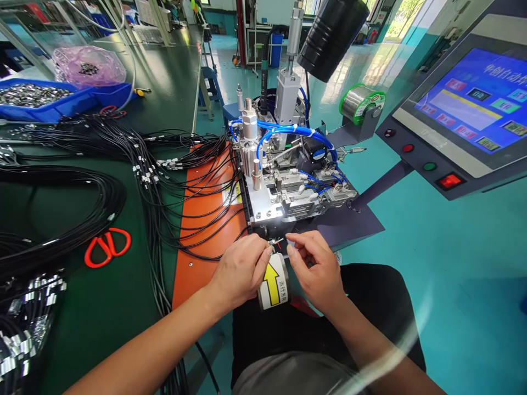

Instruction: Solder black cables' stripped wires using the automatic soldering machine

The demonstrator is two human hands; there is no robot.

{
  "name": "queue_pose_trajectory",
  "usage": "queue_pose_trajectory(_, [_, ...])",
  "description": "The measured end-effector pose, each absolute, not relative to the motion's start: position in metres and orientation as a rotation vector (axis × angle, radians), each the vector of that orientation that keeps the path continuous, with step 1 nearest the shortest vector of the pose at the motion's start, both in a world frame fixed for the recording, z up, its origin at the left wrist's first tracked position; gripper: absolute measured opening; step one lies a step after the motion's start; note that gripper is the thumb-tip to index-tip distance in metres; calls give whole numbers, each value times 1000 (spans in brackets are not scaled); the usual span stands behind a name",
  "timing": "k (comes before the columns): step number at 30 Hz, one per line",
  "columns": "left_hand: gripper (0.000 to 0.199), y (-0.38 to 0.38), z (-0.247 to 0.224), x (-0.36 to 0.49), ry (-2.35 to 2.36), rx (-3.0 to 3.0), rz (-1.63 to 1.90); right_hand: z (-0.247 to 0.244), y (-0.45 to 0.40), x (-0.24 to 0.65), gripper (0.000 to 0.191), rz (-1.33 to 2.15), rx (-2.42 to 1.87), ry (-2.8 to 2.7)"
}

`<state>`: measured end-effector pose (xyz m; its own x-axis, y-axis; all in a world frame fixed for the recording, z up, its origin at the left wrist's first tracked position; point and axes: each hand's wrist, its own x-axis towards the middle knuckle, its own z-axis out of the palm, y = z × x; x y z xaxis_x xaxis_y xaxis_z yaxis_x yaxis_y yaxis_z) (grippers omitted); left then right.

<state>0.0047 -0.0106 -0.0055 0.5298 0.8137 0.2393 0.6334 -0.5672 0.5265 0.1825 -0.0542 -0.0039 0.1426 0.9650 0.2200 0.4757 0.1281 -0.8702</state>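
My left hand point(242, 267) is closed, pinching the end of a black cable, whose thin bared wires point(276, 242) stick out to the right past the fingertips. My right hand point(316, 267) is just right of those wires; its thumb and index fingertip are slightly apart, the other fingers curled, and I see nothing between them. Both hands are in front of a lit metal bench machine point(284, 186) with blue air tubes. Below and between them is a roller point(274, 282) with a yellow arrow label.
Bundles of black cables point(144, 164) lie across the green table point(119, 307) and an orange plate point(201, 219). Red-handled scissors point(107, 248) lie at left. A blue tray point(49, 112) holds small metal parts. A solder spool point(360, 104) and control screen point(473, 104) stand right.
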Motion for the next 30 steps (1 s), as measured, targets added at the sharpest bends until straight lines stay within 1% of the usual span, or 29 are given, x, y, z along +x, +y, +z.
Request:
queue_pose_trajectory(12, [26, -11, -5, 5, 1191, 2392, 663, -7, -63, 177, 27, 719, -1462, -1461])
queue_pose_trajectory(21, [26, -11, -5, 4, 1187, 2418, 657, -7, -47, 177, 11, 727, -1487, -1385])
queue_pose_trajectory(24, [27, -11, -4, 5, 1180, 2445, 653, -4, -41, 180, 10, 698, -1484, -1451])
queue_pose_trajectory(30, [26, -11, -6, 4, 1152, 2516, 626, 2, -33, 185, 14, 632, -1429, -1707])
